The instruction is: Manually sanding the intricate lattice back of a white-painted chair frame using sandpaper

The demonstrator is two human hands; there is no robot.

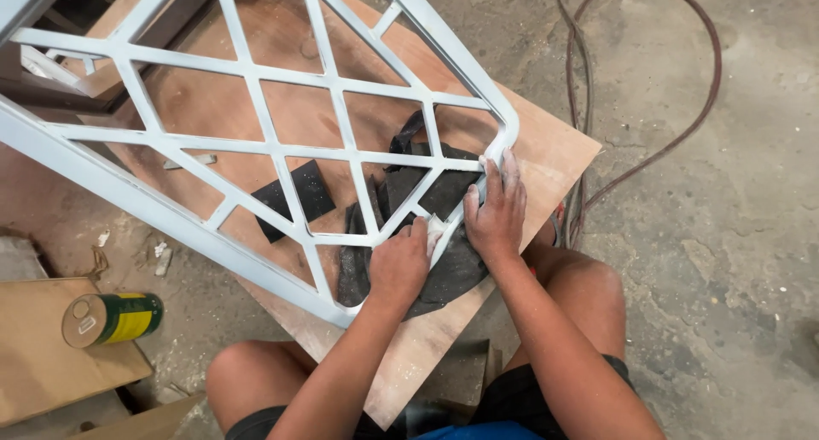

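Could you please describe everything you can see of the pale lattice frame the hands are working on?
The lattice frame is a pale grey-blue, matt, rigid grille with a thick outer rail, a rounded corner and thin crossing bars forming diamond openings. It lies tilted over a plywood board. The right hand rests flat on the rail by the corner; the left hand presses a small whitish piece against it. Dark cloth lies beneath.

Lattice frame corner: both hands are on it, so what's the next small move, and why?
Probably a short rub along the corner bar. The left hand presses a small pale pad against the grey-white lattice frame, while the right hand braces the rounded corner above the dark cloth.
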